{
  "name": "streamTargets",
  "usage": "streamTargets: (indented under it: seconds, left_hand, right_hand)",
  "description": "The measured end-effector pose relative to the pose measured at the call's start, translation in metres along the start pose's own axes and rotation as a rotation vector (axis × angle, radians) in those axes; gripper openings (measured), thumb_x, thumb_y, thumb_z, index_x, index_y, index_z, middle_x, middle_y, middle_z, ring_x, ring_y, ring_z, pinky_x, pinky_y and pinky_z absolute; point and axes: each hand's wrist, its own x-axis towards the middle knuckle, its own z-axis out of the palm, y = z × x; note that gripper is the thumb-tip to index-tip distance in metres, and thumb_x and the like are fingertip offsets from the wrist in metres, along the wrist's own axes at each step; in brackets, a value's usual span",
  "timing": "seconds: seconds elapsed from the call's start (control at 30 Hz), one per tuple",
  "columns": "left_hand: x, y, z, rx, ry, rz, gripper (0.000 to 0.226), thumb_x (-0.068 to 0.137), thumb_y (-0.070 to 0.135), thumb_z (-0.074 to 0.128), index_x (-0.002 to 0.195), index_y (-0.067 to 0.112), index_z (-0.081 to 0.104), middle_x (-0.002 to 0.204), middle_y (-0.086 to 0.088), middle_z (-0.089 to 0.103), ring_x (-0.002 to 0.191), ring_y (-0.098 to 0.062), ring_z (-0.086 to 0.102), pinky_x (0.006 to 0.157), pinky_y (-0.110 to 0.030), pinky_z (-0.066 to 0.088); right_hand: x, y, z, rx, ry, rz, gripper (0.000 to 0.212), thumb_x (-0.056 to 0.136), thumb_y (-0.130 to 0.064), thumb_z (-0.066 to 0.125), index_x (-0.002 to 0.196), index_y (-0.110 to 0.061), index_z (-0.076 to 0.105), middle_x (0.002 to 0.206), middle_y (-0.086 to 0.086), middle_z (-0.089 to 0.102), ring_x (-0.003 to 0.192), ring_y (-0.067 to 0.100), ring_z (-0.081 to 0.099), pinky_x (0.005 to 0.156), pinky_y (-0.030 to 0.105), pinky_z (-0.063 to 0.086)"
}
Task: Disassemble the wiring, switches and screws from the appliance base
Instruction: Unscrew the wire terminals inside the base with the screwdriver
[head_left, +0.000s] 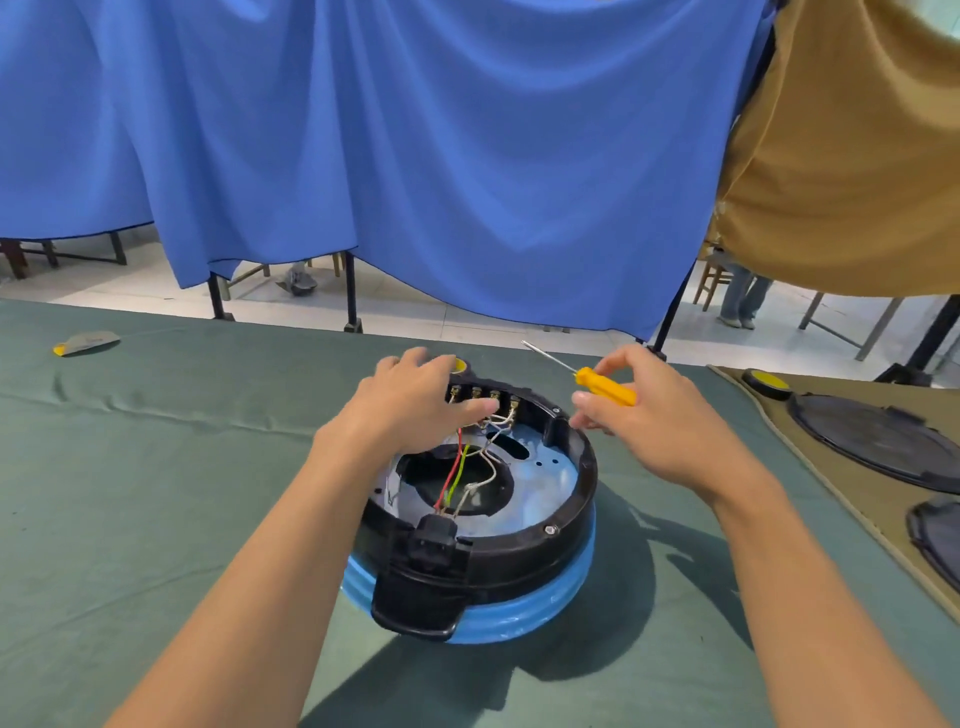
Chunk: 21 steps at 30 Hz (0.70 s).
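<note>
An appliance base (483, 525), round, black on a blue body, sits open side up in the middle of the green-covered tabletop (156, 467). On its near side is one black plug socket (431, 540). One red wire (451, 475), one yellow-green wire (460, 473) and several white ones run from it to a row of four switches (483, 396) on the far rim. One screw (550, 530) shows on the near-right rim.

The left hand (415, 400) lies across the switches with its fingers stretched to the wire ends; whether it pinches one is hidden. The right hand (639, 410) grips one yellow screwdriver (605, 385), tip pointing away.

The blade likely needs turning down onto a terminal, held square, while the left hand steadies the wire.

Towards the right edge lie two black discs (872, 441).
</note>
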Motion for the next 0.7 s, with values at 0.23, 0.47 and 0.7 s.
streamTargets:
  seconds: [0.23, 0.47, 0.7]
  left_hand:
    - [0.002, 0.006, 0.02, 0.262, -0.151, 0.09, 0.087, 0.068, 0.09, 0.019, 0.147, 0.056, 0.008, 0.163, -0.001, 0.003, 0.144, -0.038, 0.012, 0.116, -0.053, 0.008]
    - [-0.005, 0.02, 0.01, 0.276, -0.216, 0.003, 0.079, 0.079, 0.085, 0.027, 0.149, 0.051, 0.014, 0.161, -0.005, 0.012, 0.142, -0.043, 0.018, 0.11, -0.058, 0.019]
    - [-0.005, 0.023, 0.011, 0.128, -0.088, 0.037, 0.065, 0.085, 0.077, 0.034, 0.134, 0.035, 0.043, 0.142, -0.008, 0.037, 0.129, -0.037, 0.036, 0.103, -0.057, 0.029]
  right_hand:
    - [0.018, -0.009, -0.005, 0.123, 0.094, -0.038, 0.023, 0.075, -0.043, 0.079, 0.072, -0.021, 0.074, 0.058, -0.001, 0.067, 0.043, 0.001, 0.048, 0.052, 0.023, 0.039]
    - [0.032, 0.003, 0.015, 0.692, 0.304, 0.008, 0.024, 0.075, -0.009, 0.079, 0.067, 0.002, 0.06, 0.051, 0.006, 0.046, 0.041, 0.011, 0.034, 0.039, 0.018, 0.028]
    - [0.035, -0.002, 0.038, 0.666, 0.673, 0.058, 0.03, 0.069, -0.018, 0.058, 0.045, -0.02, 0.04, 0.046, -0.004, 0.037, 0.046, 0.016, 0.032, 0.048, 0.028, 0.028]
